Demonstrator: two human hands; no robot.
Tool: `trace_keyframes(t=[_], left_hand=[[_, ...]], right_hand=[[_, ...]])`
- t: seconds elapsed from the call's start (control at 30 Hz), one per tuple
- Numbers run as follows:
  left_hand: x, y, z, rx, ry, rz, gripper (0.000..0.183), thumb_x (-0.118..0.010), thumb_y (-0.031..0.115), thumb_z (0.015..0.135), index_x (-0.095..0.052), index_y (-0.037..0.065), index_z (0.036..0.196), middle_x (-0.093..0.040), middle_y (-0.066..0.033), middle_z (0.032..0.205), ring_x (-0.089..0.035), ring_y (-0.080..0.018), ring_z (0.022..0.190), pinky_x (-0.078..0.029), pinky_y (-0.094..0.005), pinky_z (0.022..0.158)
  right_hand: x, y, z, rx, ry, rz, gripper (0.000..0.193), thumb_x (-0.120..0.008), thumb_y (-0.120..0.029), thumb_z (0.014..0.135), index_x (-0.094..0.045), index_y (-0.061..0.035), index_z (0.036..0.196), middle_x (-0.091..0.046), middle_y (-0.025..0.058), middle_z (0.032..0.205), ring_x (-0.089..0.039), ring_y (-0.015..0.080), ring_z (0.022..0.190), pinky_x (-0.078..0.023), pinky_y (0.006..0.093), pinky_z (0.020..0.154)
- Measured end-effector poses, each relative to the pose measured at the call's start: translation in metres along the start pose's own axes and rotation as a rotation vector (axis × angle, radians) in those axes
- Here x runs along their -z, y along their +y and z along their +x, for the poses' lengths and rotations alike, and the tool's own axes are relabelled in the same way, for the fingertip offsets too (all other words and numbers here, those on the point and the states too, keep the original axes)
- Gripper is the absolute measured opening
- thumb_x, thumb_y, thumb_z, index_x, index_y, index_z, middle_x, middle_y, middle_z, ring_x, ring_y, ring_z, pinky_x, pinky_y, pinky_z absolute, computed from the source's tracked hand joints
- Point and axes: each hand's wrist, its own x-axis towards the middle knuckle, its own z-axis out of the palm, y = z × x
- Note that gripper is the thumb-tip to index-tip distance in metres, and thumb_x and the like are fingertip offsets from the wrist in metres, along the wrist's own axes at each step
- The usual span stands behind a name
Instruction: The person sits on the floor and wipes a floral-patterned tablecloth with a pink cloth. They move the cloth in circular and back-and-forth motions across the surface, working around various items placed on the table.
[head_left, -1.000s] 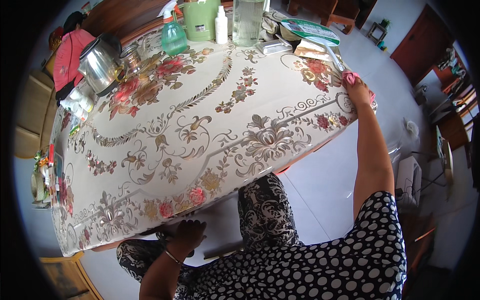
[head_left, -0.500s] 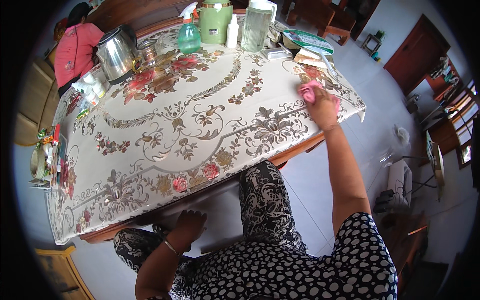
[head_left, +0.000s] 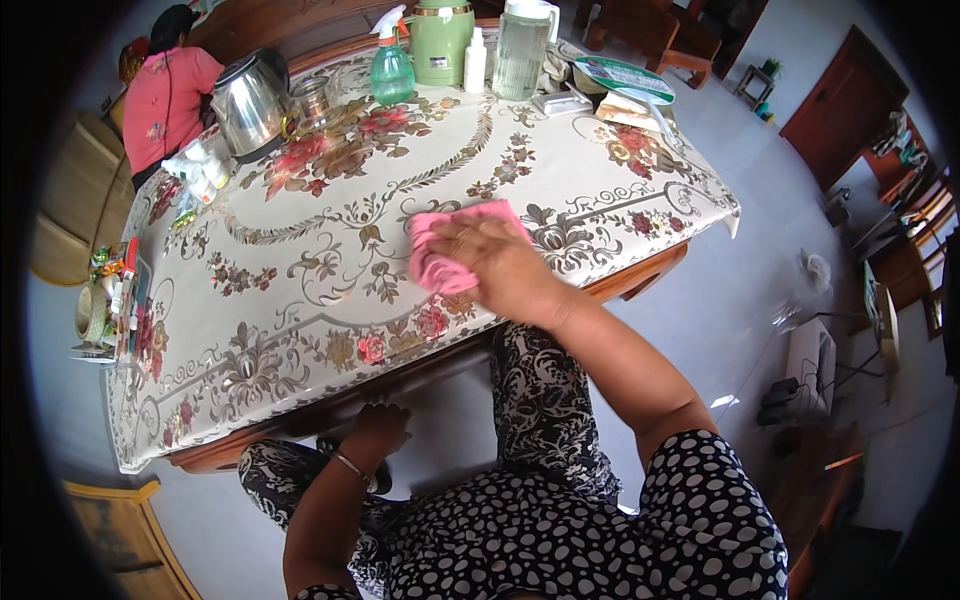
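Observation:
A pink cloth [head_left: 428, 264] lies on the tablecloth [head_left: 560, 165], which is cream with red and brown flower patterns. My right hand [head_left: 500, 262] presses down on the cloth from above, its fingers spread over the folds and gripping it. The cloth is near the table's front edge, a little right of the middle. Below the table edge, over my lap, my left hand [head_left: 380, 430] hangs with its fingers curled in. Nothing shows in it, and it touches neither the cloth nor the tabletop.
Along the back stand a steel kettle [head_left: 250, 110], a green spray bottle [head_left: 392, 75], a green flask [head_left: 440, 45], a white bottle [head_left: 475, 65], a water pitcher [head_left: 521, 55] and a hand fan [head_left: 625, 80]. Small bottles [head_left: 200, 172] are at left. A person in pink [head_left: 165, 100] is beyond.
My right hand has swept the pink cloth leftward across the tabletop, from the right end toward the middle. My left hand has stayed almost where it was. The whole view has shifted slightly.

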Motion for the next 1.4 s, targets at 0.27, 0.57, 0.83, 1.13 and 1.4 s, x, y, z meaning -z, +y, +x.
trace_keyframes(t=[0.27, 0.57, 0.83, 1.13, 1.4], left_hand=[[0.002, 0.003, 0.006, -0.022, 0.007, -0.047, 0.035, -0.069, 0.031, 0.076, -0.061, 0.009, 0.102, -0.065, -0.0123, 0.095, -0.062, -0.0297, 0.095, -0.049, -0.0432, 0.081], [-0.012, -0.003, 0.005, -0.087, 0.131, 0.032, 0.036, -0.070, 0.033, 0.075, -0.061, 0.009, 0.100, -0.065, -0.0111, 0.095, -0.061, -0.0287, 0.096, -0.049, -0.0437, 0.083], [-0.002, 0.006, -0.010, -0.096, 0.138, -0.010, 0.037, -0.070, 0.033, 0.074, -0.060, 0.010, 0.101, -0.063, -0.0076, 0.086, -0.063, -0.0255, 0.081, -0.050, -0.0417, 0.069], [0.011, 0.012, -0.019, -0.155, 0.245, 0.005, 0.032, -0.070, 0.030, 0.075, -0.059, 0.008, 0.095, -0.062, -0.0089, 0.086, -0.062, -0.0268, 0.082, -0.048, -0.0410, 0.071], [0.008, 0.009, -0.021, -0.127, 0.221, 0.024, 0.031, -0.070, 0.031, 0.074, -0.060, 0.008, 0.093, -0.062, -0.0089, 0.085, -0.062, -0.0261, 0.081, -0.048, -0.0402, 0.070]], right_hand=[[0.049, 0.143, -0.046, -0.397, 0.131, -0.136, 0.042, -0.063, -0.019, 0.081, -0.055, -0.0034, 0.119, -0.060, 0.0164, 0.115, -0.058, 0.0301, 0.105, -0.041, 0.0376, 0.097], [0.115, 0.257, -0.138, -0.908, 0.035, -0.510, 0.059, -0.054, -0.045, 0.086, -0.048, -0.0033, 0.128, -0.059, 0.0206, 0.118, -0.053, 0.0363, 0.112, -0.040, 0.0435, 0.098], [0.126, 0.259, -0.123, -1.351, -0.135, -0.648, 0.066, -0.047, -0.054, 0.086, -0.043, -0.0090, 0.134, -0.048, 0.0136, 0.133, -0.043, 0.0313, 0.124, -0.035, 0.0419, 0.102], [0.034, 0.212, -0.036, -0.684, 0.119, -0.637, 0.043, -0.052, -0.037, 0.086, -0.055, -0.0142, 0.122, -0.059, 0.0122, 0.119, -0.053, 0.0304, 0.113, -0.042, 0.0425, 0.095], [-0.033, 0.034, 0.040, -0.136, -0.042, -0.231, 0.050, -0.061, -0.020, 0.079, -0.051, -0.0060, 0.126, -0.052, 0.0136, 0.128, -0.045, 0.0280, 0.123, -0.033, 0.0408, 0.104]])
